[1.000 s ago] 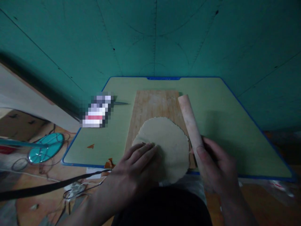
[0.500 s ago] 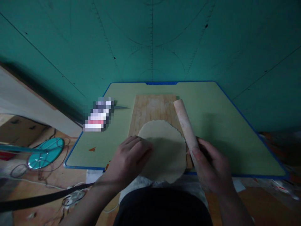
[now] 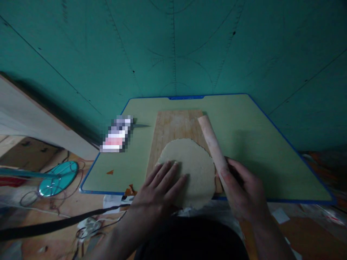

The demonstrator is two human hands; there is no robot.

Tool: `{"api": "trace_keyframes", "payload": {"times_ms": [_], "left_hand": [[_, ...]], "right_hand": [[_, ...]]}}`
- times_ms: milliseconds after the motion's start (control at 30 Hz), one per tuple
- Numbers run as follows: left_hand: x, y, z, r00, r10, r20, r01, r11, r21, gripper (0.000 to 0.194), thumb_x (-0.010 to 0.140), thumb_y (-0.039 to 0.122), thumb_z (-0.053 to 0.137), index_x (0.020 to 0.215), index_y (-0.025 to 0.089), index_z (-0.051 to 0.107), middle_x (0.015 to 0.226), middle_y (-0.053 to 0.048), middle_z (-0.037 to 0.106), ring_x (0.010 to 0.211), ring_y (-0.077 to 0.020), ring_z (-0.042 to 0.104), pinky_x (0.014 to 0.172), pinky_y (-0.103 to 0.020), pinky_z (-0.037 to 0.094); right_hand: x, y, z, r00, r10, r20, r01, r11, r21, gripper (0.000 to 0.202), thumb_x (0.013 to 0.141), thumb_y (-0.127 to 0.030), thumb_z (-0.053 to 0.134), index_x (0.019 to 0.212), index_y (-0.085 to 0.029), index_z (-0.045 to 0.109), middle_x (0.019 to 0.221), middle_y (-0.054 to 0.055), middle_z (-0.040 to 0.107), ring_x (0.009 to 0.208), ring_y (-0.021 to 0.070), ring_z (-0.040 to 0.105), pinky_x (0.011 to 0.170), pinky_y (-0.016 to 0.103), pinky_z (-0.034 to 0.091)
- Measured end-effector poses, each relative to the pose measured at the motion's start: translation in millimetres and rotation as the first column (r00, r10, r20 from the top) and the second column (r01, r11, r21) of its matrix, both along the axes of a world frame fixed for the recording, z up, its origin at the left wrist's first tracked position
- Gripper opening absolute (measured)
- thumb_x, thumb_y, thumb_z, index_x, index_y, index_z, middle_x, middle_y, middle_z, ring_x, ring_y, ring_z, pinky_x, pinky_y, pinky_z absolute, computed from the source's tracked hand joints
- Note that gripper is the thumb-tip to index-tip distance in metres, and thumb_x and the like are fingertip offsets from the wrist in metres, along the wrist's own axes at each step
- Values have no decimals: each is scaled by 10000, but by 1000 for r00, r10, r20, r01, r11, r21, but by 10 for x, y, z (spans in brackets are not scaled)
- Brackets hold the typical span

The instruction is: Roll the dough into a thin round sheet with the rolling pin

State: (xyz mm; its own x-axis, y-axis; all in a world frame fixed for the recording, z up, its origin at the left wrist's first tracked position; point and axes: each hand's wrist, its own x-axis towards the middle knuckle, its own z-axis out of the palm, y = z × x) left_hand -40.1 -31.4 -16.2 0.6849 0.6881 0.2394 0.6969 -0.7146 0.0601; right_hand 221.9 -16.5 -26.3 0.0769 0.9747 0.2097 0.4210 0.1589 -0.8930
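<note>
A round, flattened sheet of dough (image 3: pixel 193 162) lies over the near part of a wooden cutting board (image 3: pixel 177 124), its front edge reaching past the table's edge. My left hand (image 3: pixel 161 189) rests on the left side of the dough, palm down, with the fingers stretched out. In my right hand (image 3: pixel 242 189) is a wooden rolling pin (image 3: pixel 213 142), gripped at its near end. The pin slants along the right edge of the dough, its far end pointing away over the board.
The board sits on a pale green folding table (image 3: pixel 271 162) with a blue rim. At left lie a pixelated object (image 3: pixel 116 134), a thin pointed blade (image 3: pixel 142 126) and an orange scrap (image 3: pixel 110 172). A teal round base (image 3: pixel 58 178) and cables are on the floor.
My left hand has gone from curled fingers at the dough's left edge to lying flat on it. The right hand and rolling pin have hardly moved. The view has shifted slightly.
</note>
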Motion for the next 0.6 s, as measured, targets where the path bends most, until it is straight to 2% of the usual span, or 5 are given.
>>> {"api": "trace_keyframes", "payload": {"times_ms": [200,333,400,500,600], "left_hand": [[-40,58,62,997,-77,19,77,997,25,626,913,264,704,1494,254,471,1536,-172,493,1455,-359,418,1103,-599,469],[-41,126,209,982,-145,124,144,989,15,292,989,244,581,1269,226,663,1362,-120,667,1331,-285,581,1073,-535,522],[-84,210,279,967,-126,223,132,991,-9,241,1022,221,502,1136,193,712,1235,-107,737,1217,-241,668,1010,-448,575],[-231,408,402,913,86,400,-81,996,-31,265,1026,192,464,1006,151,725,958,-72,795,827,-160,762,673,-242,610],[-381,633,602,767,303,566,-409,910,67,310,995,274,528,766,152,697,554,25,641,449,-94,564,395,-182,398]], "right_hand": [[-2,11,-17,1000,-10,-6,10,1000,-14,371,954,-512,557,1060,-195,717,737,24,709,623,159,641,533,251,506],[-14,19,-7,1000,-16,-14,16,999,-33,392,944,-534,559,1050,-195,724,735,26,711,594,160,622,505,252,487],[-16,21,-14,1000,-16,-17,16,999,-33,394,943,-536,559,1059,-197,726,747,29,713,607,166,627,512,254,487],[-18,24,-32,999,-44,-21,44,998,-35,406,937,-547,565,1067,-196,724,768,34,723,645,175,646,546,256,503],[-22,28,-34,997,-78,-10,78,996,-44,425,921,-575,571,1018,-191,726,735,32,718,630,175,644,545,252,503]]}}
